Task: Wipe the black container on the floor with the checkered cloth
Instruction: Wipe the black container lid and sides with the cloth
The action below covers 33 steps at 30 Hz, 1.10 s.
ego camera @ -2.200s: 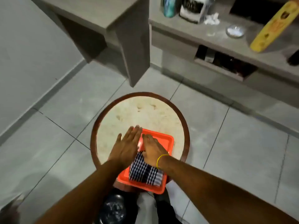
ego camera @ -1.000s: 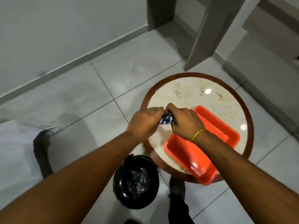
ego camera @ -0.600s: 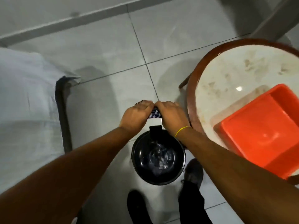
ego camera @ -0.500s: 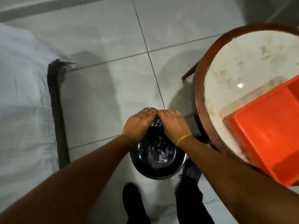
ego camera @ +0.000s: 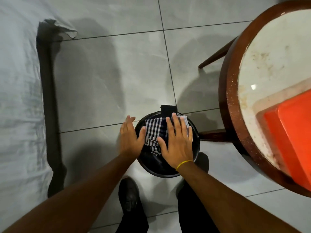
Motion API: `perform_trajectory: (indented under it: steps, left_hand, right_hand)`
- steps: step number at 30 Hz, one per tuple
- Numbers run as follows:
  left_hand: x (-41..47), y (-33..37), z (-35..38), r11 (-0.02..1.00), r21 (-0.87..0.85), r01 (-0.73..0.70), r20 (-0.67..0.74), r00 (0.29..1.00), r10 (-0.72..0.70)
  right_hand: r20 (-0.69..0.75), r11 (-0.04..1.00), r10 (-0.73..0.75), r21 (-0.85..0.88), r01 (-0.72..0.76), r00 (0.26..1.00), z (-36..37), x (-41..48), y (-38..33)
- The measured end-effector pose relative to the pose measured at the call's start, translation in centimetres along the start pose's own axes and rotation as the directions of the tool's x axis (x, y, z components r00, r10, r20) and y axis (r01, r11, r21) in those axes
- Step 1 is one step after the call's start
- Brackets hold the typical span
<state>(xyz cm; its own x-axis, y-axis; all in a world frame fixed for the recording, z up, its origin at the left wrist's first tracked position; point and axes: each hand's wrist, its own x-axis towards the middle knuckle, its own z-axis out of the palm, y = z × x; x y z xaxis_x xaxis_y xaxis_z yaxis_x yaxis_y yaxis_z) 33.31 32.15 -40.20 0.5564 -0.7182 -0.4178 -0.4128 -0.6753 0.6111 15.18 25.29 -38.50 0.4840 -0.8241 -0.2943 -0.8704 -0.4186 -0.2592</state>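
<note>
Below you, the black container (ego camera: 168, 169) stands upright on the grey tiled floor (ego camera: 104, 78), just beside the round bench's leg. It is round and glossy, with a small black square tab jutting from its far rim. The checkered cloth (ego camera: 154, 132) lies spread and rumpled across the container's top, covering the far half; its dark blue-and-white checks run from the left rim to the right, one pale corner reaching the far right edge. The near part of the rim shows bare.
</note>
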Motion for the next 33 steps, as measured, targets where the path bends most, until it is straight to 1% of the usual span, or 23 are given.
perform_trajectory:
  steps: [1, 2, 3, 4, 5, 6, 8, 10, 11, 13, 14, 15, 16, 18, 19, 20, 21, 22, 24, 26, 28, 30, 33]
  left_hand:
    - [1.0, 0.2, 0.3, 0.977, -0.113, 0.180, 0.058, 0.983, -0.174]
    - [1.8, 0.1, 0.5, 0.915, -0.200, 0.349, 0.134, 0.935, -0.328]
    - [2.4, -0.1, 0.8, 0.854, -0.239, 0.462, 0.202, 0.884, -0.421]
    - [2.7, -0.3, 1.0, 0.832, -0.230, 0.504, 0.247, 0.858, -0.451]
    - [2.8, -0.6, 1.3, 0.842, -0.212, 0.496, 0.263, 0.859, -0.439]
    - [2.8, -0.8, 1.4, 0.860, -0.203, 0.468, 0.244, 0.875, -0.418]
    - [3.1, -1.6, 1.5, 0.864, -0.270, 0.425, 0.210, 0.902, -0.377]
    - [3.5, -2.7, 1.5, 0.847, -0.345, 0.405, 0.228, 0.911, -0.343]
    - [3.8, -3.0, 1.4, 0.832, -0.389, 0.396, 0.267, 0.913, -0.310]
    - [4.1, -3.4, 0.9, 0.801, -0.465, 0.377, 0.341, 0.911, -0.230]
    - [4.2, -3.6, 0.6, 0.799, -0.475, 0.369, 0.362, 0.909, -0.205]
    - [4.2, -3.7, 0.5, 0.806, -0.468, 0.362, 0.368, 0.909, -0.195]
    - [4.2, -3.9, 0.5, 0.817, -0.453, 0.357, 0.365, 0.910, -0.195]
    - [4.2, -3.9, 0.7, 0.852, -0.393, 0.346, 0.342, 0.915, -0.213]
    - [4.2, -3.8, 0.9, 0.871, -0.351, 0.345, 0.331, 0.915, -0.229]
    - [4.2, -3.5, 1.1, 0.885, -0.314, 0.344, 0.321, 0.916, -0.242]
    - [4.3, -3.3, 1.4, 0.893, -0.295, 0.341, 0.320, 0.915, -0.244]
    - [4.3, -3.1, 1.6, 0.895, -0.293, 0.337, 0.327, 0.915, -0.238]
    - [4.2, -3.0, 2.1, 0.875, -0.329, 0.355, 0.344, 0.908, -0.239]
    - [4.1, -3.3, 2.3, 0.840, -0.360, 0.407, 0.364, 0.890, -0.275]
    - [4.2, -3.9, 2.4, 0.821, -0.359, 0.444, 0.370, 0.875, -0.311]
    - [4.4, -4.4, 2.5, 0.809, -0.360, 0.464, 0.368, 0.868, -0.334]
    - [4.8, -4.8, 2.6, 0.790, -0.359, 0.497, 0.391, 0.849, -0.356]
  right_hand:
    - [0.002, 0.999, 0.054, -0.007, -0.054, 0.999, 0.5, 0.9, -0.8]
    - [0.016, 0.995, 0.098, -0.007, -0.098, 0.995, 1.4, 1.7, -1.9]
    - [0.024, 0.991, 0.135, -0.009, -0.135, 0.991, 2.1, 2.2, -2.9]
    - [0.019, 0.988, 0.155, -0.012, -0.155, 0.988, 2.9, 2.4, -3.7]
    - [-0.002, 0.987, 0.162, -0.023, -0.162, 0.987, 3.6, 2.5, -4.3]
    - [-0.022, 0.987, 0.156, -0.028, -0.157, 0.987, 4.3, 2.6, -4.7]
    - [-0.034, 0.995, 0.096, -0.036, -0.097, 0.995, 5.2, 2.5, -5.1]
    - [-0.011, 0.991, -0.094, -0.091, 0.093, 0.995, 6.0, 1.9, -4.7]
    - [0.008, 0.972, -0.206, -0.113, 0.205, 0.979, 6.2, 1.6, -4.3]
    - [0.057, 0.910, -0.396, -0.112, 0.399, 0.917, 6.2, 1.2, -3.2]
    - [0.087, 0.863, -0.488, -0.105, 0.495, 0.869, 6.1, 1.0, -2.5]
    - [0.125, 0.797, -0.584, -0.100, 0.596, 0.802, 6.0, 0.8, -1.6]
    - [0.173, 0.704, -0.685, -0.094, 0.704, 0.707, 6.0, 0.7, -0.5]
    - [0.276, 0.466, -0.839, -0.077, 0.881, 0.468, 5.7, 0.5, 2.1]
    - [0.323, 0.359, -0.875, -0.066, 0.931, 0.360, 5.5, 0.4, 3.3]
    - [0.364, 0.281, -0.888, -0.054, 0.958, 0.280, 5.3, 0.1, 4.4]
    - [0.390, 0.234, -0.891, -0.042, 0.971, 0.232, 5.2, -0.1, 5.2]
    - [0.405, 0.215, -0.890, -0.031, 0.976, 0.209, 5.2, -0.4, 5.8]
    - [0.412, 0.199, -0.891, -0.021, 0.980, 0.189, 5.3, -0.5, 6.1]
    - [0.406, 0.185, -0.896, -0.021, 0.983, 0.177, 5.5, -0.4, 5.9]
    - [0.390, 0.205, -0.900, -0.012, 0.979, 0.193, 5.5, -0.2, 5.4]
    - [0.364, 0.268, -0.896, -0.012, 0.963, 0.253, 5.4, -0.1, 4.7]
    - [0.290, 0.425, -0.861, -0.041, 0.904, 0.418, 5.3, 0.5, 2.7]
